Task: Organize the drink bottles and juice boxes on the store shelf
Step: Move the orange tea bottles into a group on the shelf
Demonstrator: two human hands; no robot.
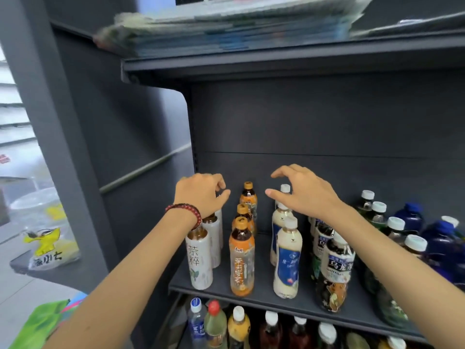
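A shop: a dark grey metal shelf [263,273] carries rows of labelled drink bottles [241,263]; below the shelf stand more bottles [239,326], and above it lie stacked packets [226,28].

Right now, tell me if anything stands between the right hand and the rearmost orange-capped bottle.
Nothing visible does. The right hand hovers open just right of the rearmost orange-capped bottle, with a clear gap between thumb and cap. The white-capped bottle shows between its thumb and fingers, off that path.
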